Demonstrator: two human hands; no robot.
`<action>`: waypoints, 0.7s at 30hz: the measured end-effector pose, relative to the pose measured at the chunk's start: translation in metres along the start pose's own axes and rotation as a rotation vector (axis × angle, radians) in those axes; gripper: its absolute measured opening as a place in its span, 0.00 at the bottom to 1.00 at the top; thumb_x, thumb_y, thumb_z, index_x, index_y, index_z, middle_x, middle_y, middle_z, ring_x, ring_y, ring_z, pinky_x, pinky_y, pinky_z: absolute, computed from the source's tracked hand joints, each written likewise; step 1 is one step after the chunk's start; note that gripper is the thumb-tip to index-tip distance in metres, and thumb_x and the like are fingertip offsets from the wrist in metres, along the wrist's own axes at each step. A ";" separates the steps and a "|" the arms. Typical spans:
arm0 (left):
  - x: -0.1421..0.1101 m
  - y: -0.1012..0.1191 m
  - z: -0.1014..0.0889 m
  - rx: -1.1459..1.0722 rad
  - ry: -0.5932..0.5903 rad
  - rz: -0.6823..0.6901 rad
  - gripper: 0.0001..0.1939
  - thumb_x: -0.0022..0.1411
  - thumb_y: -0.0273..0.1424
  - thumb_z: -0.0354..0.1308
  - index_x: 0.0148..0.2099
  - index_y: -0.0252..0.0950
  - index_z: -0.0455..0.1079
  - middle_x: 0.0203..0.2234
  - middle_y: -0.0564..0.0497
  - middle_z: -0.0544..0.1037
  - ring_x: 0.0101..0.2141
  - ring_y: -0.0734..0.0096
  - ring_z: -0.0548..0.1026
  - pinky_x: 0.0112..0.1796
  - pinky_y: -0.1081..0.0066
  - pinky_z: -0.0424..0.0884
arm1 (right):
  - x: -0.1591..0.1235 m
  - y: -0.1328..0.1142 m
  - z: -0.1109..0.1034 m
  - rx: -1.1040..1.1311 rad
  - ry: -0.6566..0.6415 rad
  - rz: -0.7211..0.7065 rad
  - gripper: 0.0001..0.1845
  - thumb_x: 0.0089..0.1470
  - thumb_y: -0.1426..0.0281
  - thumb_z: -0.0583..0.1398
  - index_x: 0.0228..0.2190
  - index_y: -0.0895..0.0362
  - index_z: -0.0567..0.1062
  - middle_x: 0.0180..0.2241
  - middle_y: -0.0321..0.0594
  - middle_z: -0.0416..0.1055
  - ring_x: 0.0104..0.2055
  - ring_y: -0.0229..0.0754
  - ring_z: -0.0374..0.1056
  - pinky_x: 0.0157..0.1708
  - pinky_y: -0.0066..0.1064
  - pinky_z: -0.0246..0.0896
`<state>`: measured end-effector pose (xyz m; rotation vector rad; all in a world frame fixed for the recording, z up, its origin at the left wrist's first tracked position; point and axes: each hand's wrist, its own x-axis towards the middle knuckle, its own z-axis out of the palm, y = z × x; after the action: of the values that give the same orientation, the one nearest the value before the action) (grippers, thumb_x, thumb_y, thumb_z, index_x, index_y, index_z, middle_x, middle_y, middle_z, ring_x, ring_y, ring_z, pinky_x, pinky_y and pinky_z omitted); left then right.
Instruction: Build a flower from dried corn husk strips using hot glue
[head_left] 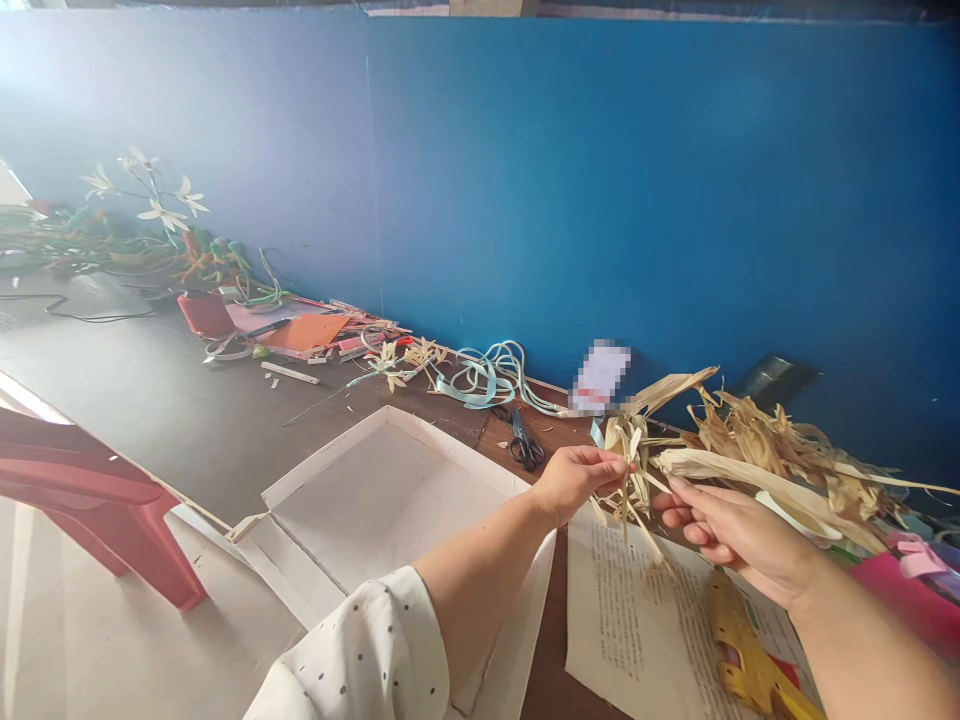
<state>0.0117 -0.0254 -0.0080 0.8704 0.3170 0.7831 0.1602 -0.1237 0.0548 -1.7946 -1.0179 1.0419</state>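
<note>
Dried corn husks (757,455) lie in a loose pile on the right side of the table. My left hand (581,485) is closed, pinching a bunch of narrow corn husk strips (636,490) between thumb and fingers. Just to the right, my right hand (724,525) has its thumb and curled fingers at the end of a thin strip that runs across from the bunch. Below both hands lies a printed sheet (622,600), with a yellow glue gun (739,650) resting on it. Black-handled scissors (525,448) sit beyond my left wrist.
A shallow white box lid (390,500) lies under my left forearm. Behind it are coiled pale-blue cords (487,375), husk flowers (394,365) and orange paper (311,332). A blue partition (525,200) closes off the back. A red plastic chair (135,520) stands at the left edge.
</note>
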 end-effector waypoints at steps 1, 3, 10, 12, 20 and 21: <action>0.000 0.000 0.000 -0.008 -0.003 0.006 0.28 0.33 0.45 0.71 0.32 0.27 0.75 0.26 0.48 0.73 0.27 0.78 0.67 0.40 0.68 0.63 | -0.001 0.002 0.001 0.081 -0.027 0.043 0.18 0.45 0.55 0.64 0.27 0.57 0.72 0.22 0.39 0.67 0.17 0.29 0.54 0.10 0.18 0.44; -0.001 0.001 0.000 -0.022 -0.013 0.016 0.27 0.34 0.44 0.71 0.32 0.27 0.75 0.28 0.47 0.74 0.28 0.78 0.67 0.41 0.68 0.63 | -0.001 0.004 0.004 0.247 -0.078 0.126 0.15 0.46 0.58 0.64 0.27 0.57 0.72 0.22 0.36 0.65 0.16 0.28 0.53 0.09 0.17 0.45; -0.003 0.002 0.000 -0.006 -0.057 0.063 0.27 0.35 0.45 0.70 0.33 0.28 0.75 0.26 0.49 0.72 0.29 0.76 0.67 0.40 0.68 0.63 | -0.005 0.003 0.009 0.681 -0.170 0.310 0.11 0.46 0.67 0.66 0.26 0.60 0.70 0.22 0.31 0.58 0.15 0.21 0.49 0.09 0.12 0.44; -0.004 0.002 0.001 0.021 -0.061 0.075 0.28 0.35 0.46 0.70 0.33 0.28 0.74 0.25 0.50 0.72 0.29 0.76 0.67 0.40 0.68 0.63 | -0.005 0.003 0.009 0.702 -0.186 0.323 0.11 0.46 0.67 0.66 0.26 0.59 0.70 0.22 0.30 0.57 0.15 0.21 0.49 0.09 0.12 0.45; -0.005 0.002 0.002 0.083 -0.062 0.105 0.27 0.36 0.46 0.69 0.33 0.28 0.74 0.26 0.50 0.71 0.30 0.76 0.66 0.38 0.70 0.62 | -0.005 0.004 0.007 0.748 -0.172 0.366 0.13 0.41 0.72 0.68 0.25 0.58 0.67 0.22 0.31 0.58 0.16 0.22 0.51 0.10 0.12 0.48; -0.005 0.003 0.002 0.083 -0.064 0.105 0.27 0.37 0.46 0.69 0.33 0.28 0.74 0.26 0.50 0.71 0.29 0.76 0.66 0.37 0.70 0.62 | -0.005 0.005 0.006 0.738 -0.169 0.355 0.13 0.40 0.73 0.68 0.25 0.57 0.67 0.22 0.31 0.59 0.16 0.23 0.51 0.10 0.12 0.48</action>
<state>0.0080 -0.0294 -0.0049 0.9939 0.2502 0.8418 0.1539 -0.1279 0.0496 -1.2961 -0.3139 1.5571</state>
